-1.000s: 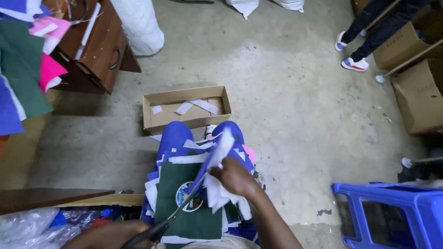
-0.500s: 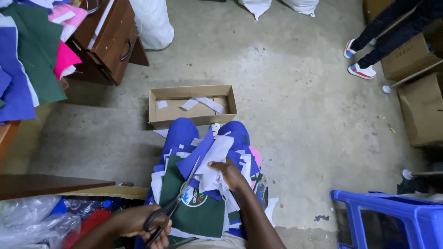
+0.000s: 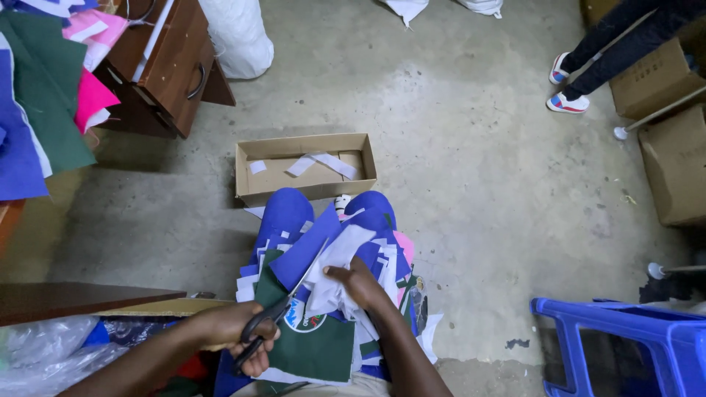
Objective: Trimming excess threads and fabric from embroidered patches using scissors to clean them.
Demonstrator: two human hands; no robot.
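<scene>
Two hands work on the lap: left hand [image 3: 239, 331] grips black-handled scissors [image 3: 283, 305], right hand [image 3: 360, 283] fingers pinch white fabric scraps [image 3: 334, 268] over a green cloth badge [image 3: 316, 345].

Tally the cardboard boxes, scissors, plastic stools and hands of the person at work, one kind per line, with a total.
Cardboard boxes: 3 (open box on the floor ahead, two boxes at the right edge)
Scissors: 1, in the left hand
Blue plastic stools: 1
Hands: 2, the right hand on white cloth
Total: 7
</scene>
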